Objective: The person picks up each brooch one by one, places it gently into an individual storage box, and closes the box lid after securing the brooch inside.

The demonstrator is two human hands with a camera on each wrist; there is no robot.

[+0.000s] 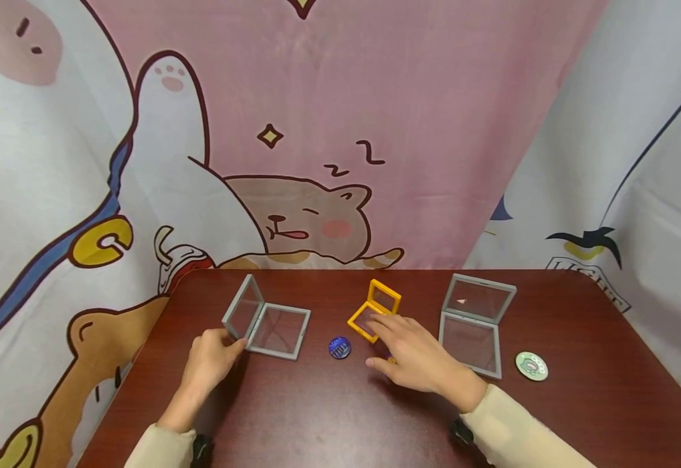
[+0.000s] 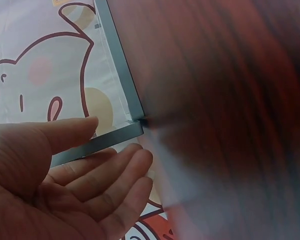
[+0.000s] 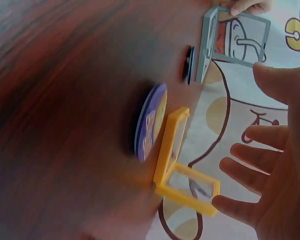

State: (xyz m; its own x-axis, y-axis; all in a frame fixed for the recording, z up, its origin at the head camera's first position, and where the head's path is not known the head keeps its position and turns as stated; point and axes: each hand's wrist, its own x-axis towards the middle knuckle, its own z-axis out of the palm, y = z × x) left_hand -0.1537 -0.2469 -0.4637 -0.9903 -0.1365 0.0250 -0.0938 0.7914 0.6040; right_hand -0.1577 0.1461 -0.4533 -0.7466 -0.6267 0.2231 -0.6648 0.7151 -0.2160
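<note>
At the left stands an opened grey clear-windowed case (image 1: 279, 330) with its lid (image 1: 243, 307) raised. My left hand (image 1: 208, 357) holds this lid at its lower near corner; the left wrist view has the thumb on one side of the grey frame (image 2: 122, 65) and the fingers on the other. My right hand (image 1: 413, 354) hovers palm down with fingers spread, overlapping a small opened orange case (image 1: 384, 298). In the right wrist view one fingertip is right at the orange lid's edge (image 3: 216, 192). A round purple-and-yellow badge (image 3: 152, 122) lies beneath the right hand, mostly hidden from the head camera.
Between the left grey case and the orange one lies a round blue badge (image 1: 340, 348). A second opened grey case (image 1: 472, 338) stands at the right, with a round green badge (image 1: 531, 366) beside it. Behind the dark red table (image 1: 294, 416) hangs a cartoon-printed cloth (image 1: 434, 130).
</note>
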